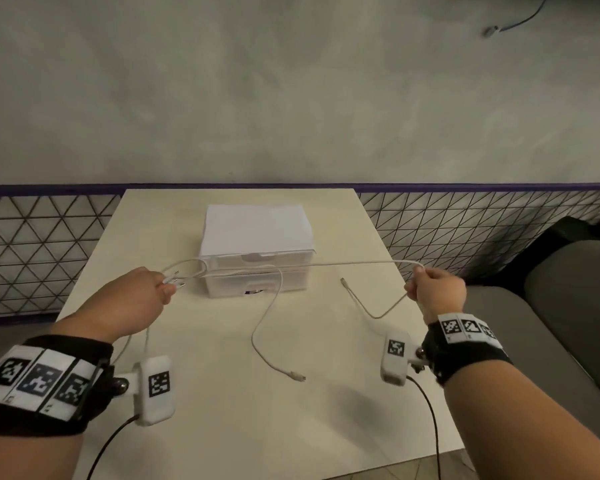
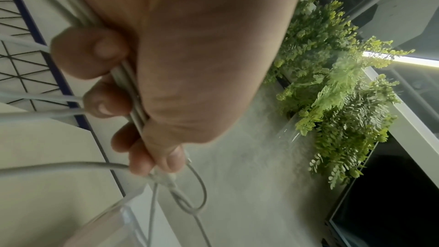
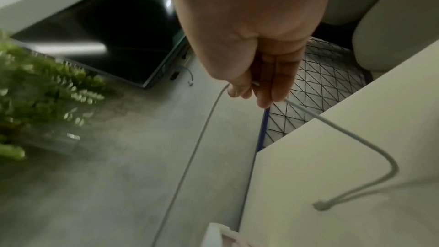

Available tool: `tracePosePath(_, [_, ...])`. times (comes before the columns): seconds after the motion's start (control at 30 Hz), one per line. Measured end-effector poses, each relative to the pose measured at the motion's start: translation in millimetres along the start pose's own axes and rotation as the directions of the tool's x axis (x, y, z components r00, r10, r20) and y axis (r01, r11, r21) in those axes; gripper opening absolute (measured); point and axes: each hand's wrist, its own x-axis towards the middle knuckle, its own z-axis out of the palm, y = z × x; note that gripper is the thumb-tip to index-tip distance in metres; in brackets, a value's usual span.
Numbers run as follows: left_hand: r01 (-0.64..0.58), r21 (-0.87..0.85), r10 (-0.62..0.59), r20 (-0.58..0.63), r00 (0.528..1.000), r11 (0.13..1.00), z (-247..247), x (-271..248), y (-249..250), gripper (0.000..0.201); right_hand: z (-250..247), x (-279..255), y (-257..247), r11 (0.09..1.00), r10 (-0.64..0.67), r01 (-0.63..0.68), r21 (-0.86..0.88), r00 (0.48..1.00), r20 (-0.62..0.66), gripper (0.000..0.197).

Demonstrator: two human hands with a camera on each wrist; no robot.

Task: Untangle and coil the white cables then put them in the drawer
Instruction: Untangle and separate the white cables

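My left hand point(image 1: 142, 291) grips a bunch of white cable strands point(image 2: 133, 104) with several plug ends sticking out past the fingers point(image 1: 175, 280). One white cable point(image 1: 326, 264) stretches level across the front of the white drawer unit point(image 1: 257, 251) to my right hand point(image 1: 433, 284), which pinches it point(image 3: 255, 89). Its free end point(image 1: 343, 281) loops down onto the table at the right. Another strand point(image 1: 264, 341) hangs from the left bunch and trails over the table to a plug point(image 1: 298, 376) near the middle. The drawers look closed.
The pale table point(image 1: 222, 427) stands against a grey wall. A grey sofa point(image 1: 568, 306) with a dark bag point(image 1: 568, 233) sits to the right. Wire-mesh panels point(image 1: 32, 254) flank the table. The wrist views show green plants point(image 2: 332, 100) and a dark screen point(image 3: 106, 35).
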Motion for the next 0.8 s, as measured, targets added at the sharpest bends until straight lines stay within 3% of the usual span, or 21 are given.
tracePosePath(0.1, [0.016,-0.009,-0.016,0.016,1.0,1.0,-0.3,2.2,0.4,0.029,3.9,-2.8,12.4,0.997,0.08,-0.081,0.007,0.993,0.092,0.015])
tracePosePath(0.17, [0.003,-0.008,-0.003,0.048,0.999,1.0,1.1,2.4,3.1,0.03,11.4,-7.0,15.8,0.983,0.182,-0.172,-0.061,0.956,0.232,0.009])
tracePosePath(0.27, [-0.039,-0.011,0.04,0.085,0.996,0.999,6.4,0.6,9.1,0.029,24.5,-16.4,24.1,0.921,0.339,-0.207,-0.329,0.841,0.421,0.021])
tracePosePath(0.33, [-0.052,-0.047,0.056,0.09,0.994,0.998,11.1,-1.5,11.8,0.029,29.0,-26.6,32.4,0.859,0.46,-0.242,-0.45,0.751,0.474,0.024])
tracePosePath(0.37, [-0.059,-0.07,0.065,0.081,0.995,0.996,12.8,-2.1,12.3,0.029,30.1,-30.3,36.2,0.831,0.489,-0.226,-0.508,0.73,0.476,0.025])
tracePosePath(0.43, [-0.07,-0.106,0.076,0.056,0.995,0.992,16.0,-2.0,10.7,0.031,32.2,-35.6,42.6,0.76,0.45,-0.066,-0.647,0.77,0.451,0.032])
tracePosePath(0.5, [-0.069,-0.128,0.076,0.046,0.996,0.989,18.4,-2.3,7.4,0.032,34.1,-35.8,52.3,0.642,0.399,0.104,-0.759,0.8,0.448,0.022])
tracePosePath(0.6, [-0.075,-0.135,0.083,0.055,0.995,0.988,19.9,-3.4,2.6,0.032,30.9,-38.6,66.2,0.279,0.438,0.358,-0.891,0.778,0.45,0.032])
tracePosePath(0.67, [-0.092,-0.144,0.102,0.061,0.993,0.985,19.7,-5.9,1.2,0.032,30.0,-38.7,72.0,0.044,0.375,0.502,-0.864,0.793,0.48,0.045])
tracePosePath(0.73, [-0.116,-0.142,0.127,0.068,0.99,0.983,19.6,-9.6,1.2,0.031,36.2,-35.5,68.2,0.022,0.295,0.481,-0.876,0.834,0.466,0.038])
tracePosePath(0.8, [-0.138,-0.134,0.15,0.077,0.986,0.981,20.3,-14.0,2.2,0.03,49.7,-30.6,60.9,0.143,0.194,0.454,-0.879,0.858,0.475,0.029])
